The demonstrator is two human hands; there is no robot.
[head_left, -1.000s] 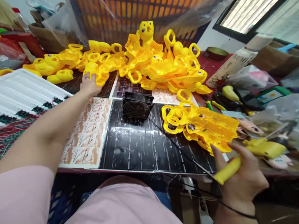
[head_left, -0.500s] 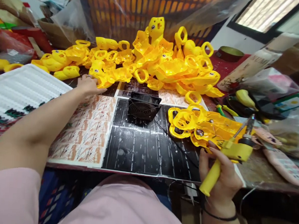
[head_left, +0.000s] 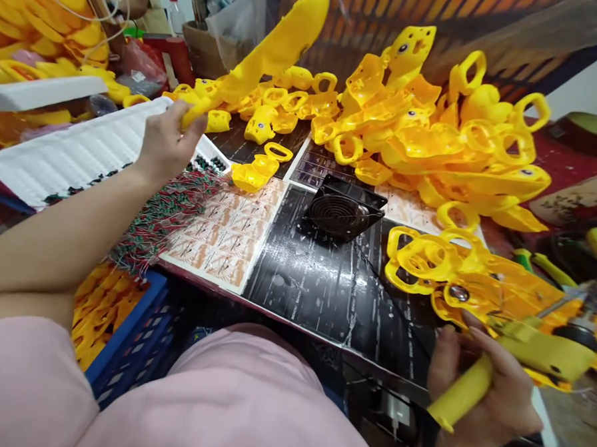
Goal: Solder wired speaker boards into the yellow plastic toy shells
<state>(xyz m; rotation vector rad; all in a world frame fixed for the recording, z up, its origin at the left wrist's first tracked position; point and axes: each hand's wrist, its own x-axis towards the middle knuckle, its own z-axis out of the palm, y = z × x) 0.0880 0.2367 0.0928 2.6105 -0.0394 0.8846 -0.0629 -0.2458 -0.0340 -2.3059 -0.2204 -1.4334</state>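
My left hand (head_left: pixel 169 138) is raised above the white foam tray, its fingers closed round the narrow end of a long yellow plastic shell half (head_left: pixel 275 52), which points up and away. My right hand (head_left: pixel 490 387), at the table's front right, grips a yellow soldering gun (head_left: pixel 546 353) with its metal tip pointing away to the right. Just beyond it lie yellow shells (head_left: pixel 515 288) with wires and a round metal part inside. Some yellow rings (head_left: pixel 421 260) lie next to these shells. Two small yellow pieces (head_left: pixel 251 174) rest on the printed sheet near my left hand.
A black fan (head_left: pixel 344 209) stands mid-table, its cable running right. Behind it is a heap of yellow duck-like shells (head_left: pixel 408 136). At left are the white foam tray (head_left: pixel 97 139), a pile of red and green wired parts (head_left: pixel 163 216) and a blue crate (head_left: pixel 132 335) of orange-yellow pieces.
My left hand has lifted a yellow shell half from the back of the table and brought it up. The view has swung left. My right hand still holds the soldering gun.
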